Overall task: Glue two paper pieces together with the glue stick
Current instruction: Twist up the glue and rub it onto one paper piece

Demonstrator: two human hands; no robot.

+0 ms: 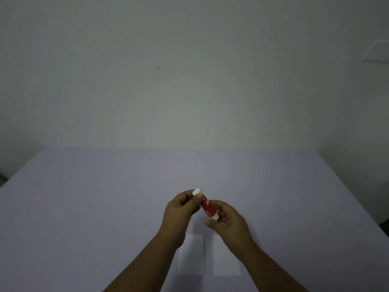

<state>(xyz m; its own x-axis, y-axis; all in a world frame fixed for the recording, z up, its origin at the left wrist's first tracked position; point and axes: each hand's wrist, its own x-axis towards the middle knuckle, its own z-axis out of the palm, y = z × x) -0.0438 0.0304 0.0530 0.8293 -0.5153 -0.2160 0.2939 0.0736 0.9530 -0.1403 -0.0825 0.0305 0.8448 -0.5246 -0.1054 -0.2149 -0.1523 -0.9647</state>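
Observation:
A red glue stick (pixel 207 206) with white ends is held in the air above the table, tilted with its cap end up and to the left. My left hand (pixel 182 209) pinches the white cap end. My right hand (pixel 226 220) grips the lower white end and the red body. Below my hands, two white paper pieces lie flat side by side near the table's front: the left paper piece (pixel 192 258) is partly under my left wrist, and the right paper piece (pixel 225 260) is partly under my right forearm.
The pale lilac table (pixel 105 207) stretches wide to both sides and ends at a plain white wall behind. A white plate on the wall (pixel 376 53) sits at the upper right.

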